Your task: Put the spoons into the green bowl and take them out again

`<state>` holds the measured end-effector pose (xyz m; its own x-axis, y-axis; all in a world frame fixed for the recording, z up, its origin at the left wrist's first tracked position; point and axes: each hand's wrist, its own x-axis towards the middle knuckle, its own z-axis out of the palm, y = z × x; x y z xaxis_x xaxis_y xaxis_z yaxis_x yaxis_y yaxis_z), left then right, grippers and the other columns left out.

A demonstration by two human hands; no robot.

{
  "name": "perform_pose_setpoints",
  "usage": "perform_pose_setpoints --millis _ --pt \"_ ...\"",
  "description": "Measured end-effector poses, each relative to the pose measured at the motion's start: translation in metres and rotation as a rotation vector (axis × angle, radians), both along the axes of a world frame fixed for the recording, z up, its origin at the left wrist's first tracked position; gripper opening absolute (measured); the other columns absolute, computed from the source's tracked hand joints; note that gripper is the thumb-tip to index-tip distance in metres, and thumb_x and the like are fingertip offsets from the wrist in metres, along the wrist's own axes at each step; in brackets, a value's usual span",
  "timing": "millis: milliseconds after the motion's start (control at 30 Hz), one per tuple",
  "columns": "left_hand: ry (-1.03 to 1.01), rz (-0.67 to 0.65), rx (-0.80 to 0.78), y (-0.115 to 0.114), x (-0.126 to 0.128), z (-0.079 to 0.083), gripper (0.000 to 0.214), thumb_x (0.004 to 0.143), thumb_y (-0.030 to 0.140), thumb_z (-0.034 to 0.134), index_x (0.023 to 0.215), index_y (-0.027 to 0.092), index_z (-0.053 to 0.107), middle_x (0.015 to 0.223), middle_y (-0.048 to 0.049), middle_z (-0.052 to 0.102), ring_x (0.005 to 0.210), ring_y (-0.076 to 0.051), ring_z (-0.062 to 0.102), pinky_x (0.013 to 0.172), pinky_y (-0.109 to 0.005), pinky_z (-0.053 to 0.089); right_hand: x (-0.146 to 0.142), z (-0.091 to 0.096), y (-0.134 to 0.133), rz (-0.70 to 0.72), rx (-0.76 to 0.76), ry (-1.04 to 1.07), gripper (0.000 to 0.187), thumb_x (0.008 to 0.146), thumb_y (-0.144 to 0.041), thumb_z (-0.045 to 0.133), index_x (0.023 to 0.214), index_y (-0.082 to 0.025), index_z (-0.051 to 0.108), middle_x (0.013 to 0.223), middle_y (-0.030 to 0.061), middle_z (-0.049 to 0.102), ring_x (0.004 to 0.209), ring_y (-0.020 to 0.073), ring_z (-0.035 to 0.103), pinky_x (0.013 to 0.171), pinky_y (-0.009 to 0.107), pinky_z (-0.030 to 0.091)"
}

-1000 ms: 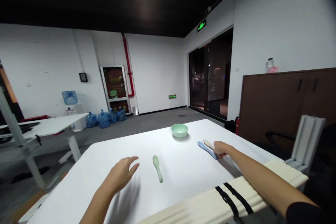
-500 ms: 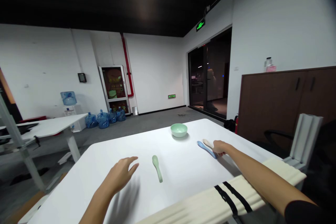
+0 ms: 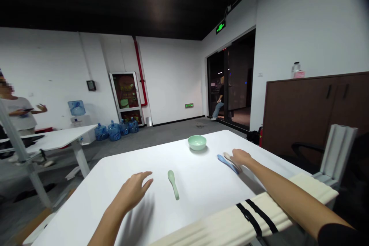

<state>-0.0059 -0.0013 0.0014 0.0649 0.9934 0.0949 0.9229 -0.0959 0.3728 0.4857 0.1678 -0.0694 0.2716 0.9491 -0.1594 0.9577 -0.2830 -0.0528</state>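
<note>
A light green spoon (image 3: 173,185) lies on the white table, its bowl end pointing away from me. To its left, my left hand (image 3: 135,188) hovers with thumb and forefinger apart and nothing between them. A blue spoon (image 3: 227,163) and a beige spoon (image 3: 227,156) rest side by side further right. My right hand (image 3: 241,157) is just over the beige spoon, fingers stretched toward the left and partly hidden; it hides some of that spoon's handle. Behind the spoons stands a mint green bowl (image 3: 197,143), apart from both hands.
A cream padded bar (image 3: 219,225) with black straps runs along the table's near edge. At the right stands a metal post (image 3: 337,152) before a brown cabinet (image 3: 300,111). A person (image 3: 21,111) stands at far left beside another white table (image 3: 60,135). Blue water bottles (image 3: 114,130) stand by the wall.
My right hand has shifted slightly left and up from the spoon handles. The spoons and bowl stay in place. A person has appeared at far left, another figure in the doorway.
</note>
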Motion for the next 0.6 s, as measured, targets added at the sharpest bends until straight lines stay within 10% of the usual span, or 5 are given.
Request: perform_pose_setpoints --millis 400,600 --pt "0.005 0.010 -0.012 -0.003 0.003 0.004 0.056 0.086 0.061 0.031 0.126 0.030 0.056 0.133 -0.0032 0.056 0.125 -0.025 0.052 0.100 -0.038 0.048 -0.030 -0.005 -0.012 0.148 -0.080 -0.025 0.060 0.078 -0.036 0.050 0.136 -0.026 0.042 0.119 0.0101 0.042 0.106 0.0103 0.048 0.100 0.024 0.042" --pt "0.003 0.007 -0.017 -0.005 0.005 0.006 0.054 0.087 0.059 0.031 0.126 0.030 0.056 0.133 -0.0035 0.056 0.125 -0.025 0.052 0.102 -0.039 0.047 -0.038 -0.001 -0.011 0.123 -0.059 0.018 0.050 0.082 -0.041 0.046 0.125 -0.018 0.052 0.112 0.0101 0.047 0.097 0.0052 0.050 0.093 0.016 0.042"
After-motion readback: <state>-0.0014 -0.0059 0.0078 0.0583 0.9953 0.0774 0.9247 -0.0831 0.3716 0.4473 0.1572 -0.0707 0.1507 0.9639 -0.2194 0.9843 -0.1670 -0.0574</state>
